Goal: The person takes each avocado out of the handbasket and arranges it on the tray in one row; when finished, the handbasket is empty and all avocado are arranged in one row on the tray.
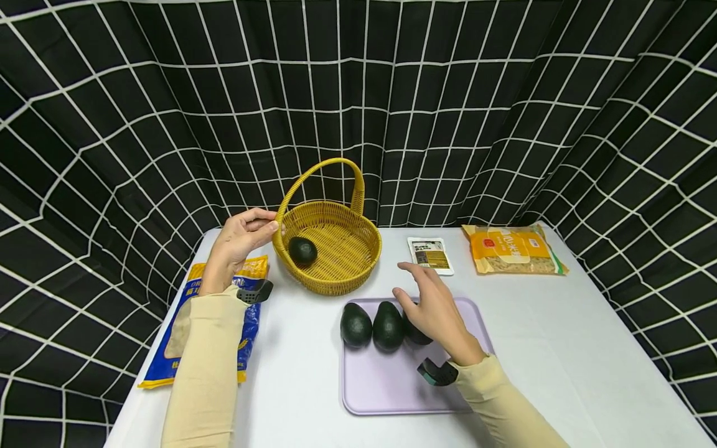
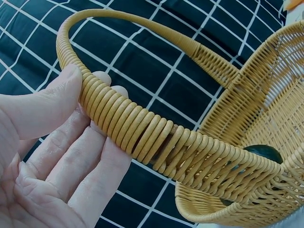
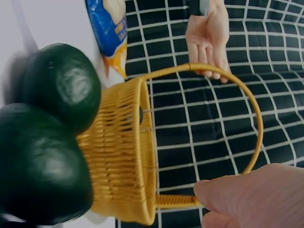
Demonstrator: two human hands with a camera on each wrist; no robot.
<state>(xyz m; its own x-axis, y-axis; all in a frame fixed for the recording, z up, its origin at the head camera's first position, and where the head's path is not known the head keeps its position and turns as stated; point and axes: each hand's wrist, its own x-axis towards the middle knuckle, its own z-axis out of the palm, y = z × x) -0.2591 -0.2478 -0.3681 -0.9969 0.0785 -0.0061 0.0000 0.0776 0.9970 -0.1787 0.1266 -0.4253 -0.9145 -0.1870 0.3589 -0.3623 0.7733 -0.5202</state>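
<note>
My left hand (image 1: 238,242) holds the handle (image 2: 137,126) of a yellow woven basket (image 1: 344,246), thumb on one side and fingers behind it. One dark green avocado (image 1: 303,251) lies inside, against the basket's left wall. On a pale purple tray (image 1: 392,389) three more avocados sit in a row: a left one (image 1: 356,325), a middle one (image 1: 388,328) and a right one (image 1: 420,336), partly hidden by my right hand (image 1: 437,308). That hand hovers over the tray's far edge, fingers pointing toward the basket and holding nothing.
A blue and yellow bag (image 1: 249,336) lies under my left forearm. Behind the tray is a small white packet (image 1: 430,255), with an orange bag of grain (image 1: 512,250) farther right. A black gridded cloth (image 1: 426,112) surrounds the white table (image 1: 560,348).
</note>
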